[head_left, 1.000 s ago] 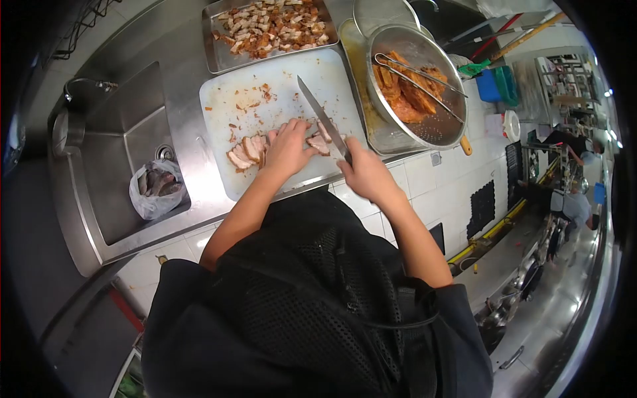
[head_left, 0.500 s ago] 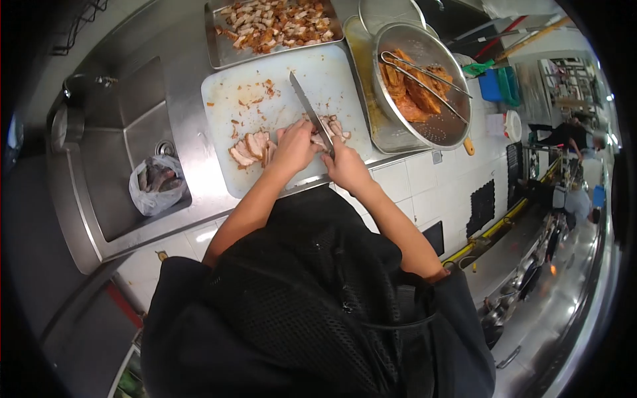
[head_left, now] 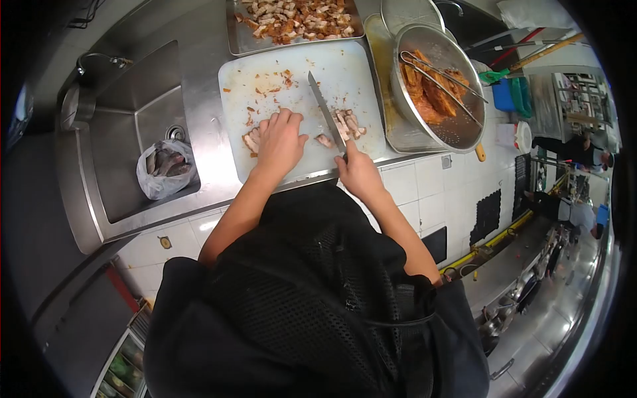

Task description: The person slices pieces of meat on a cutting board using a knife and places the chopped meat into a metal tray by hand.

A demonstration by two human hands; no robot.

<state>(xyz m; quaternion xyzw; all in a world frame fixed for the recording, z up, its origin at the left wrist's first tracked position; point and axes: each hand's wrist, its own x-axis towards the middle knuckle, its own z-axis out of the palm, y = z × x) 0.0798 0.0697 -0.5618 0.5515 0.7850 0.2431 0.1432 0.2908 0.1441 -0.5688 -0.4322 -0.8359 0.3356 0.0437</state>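
My right hand is wrapped round the handle of a long knife, its blade pointing up and left over the white cutting board. My left hand lies over the sliced meat at the board's left side, fingers spread and partly covering the slices; whether it grips any is hidden. Just right of the blade is a cluster of cut meat pieces, with a small piece on the blade's left. Brown crumbs are scattered over the board.
Chopped meat fills a metal tray behind the board. A colander with reddish meat and tongs stands at right. At left, a sink holds a plastic bag. People are at far right.
My left hand has moved left, away from the knife, onto the slices. The cut pieces now lie apart, right of the blade. The whole view has shifted slightly.
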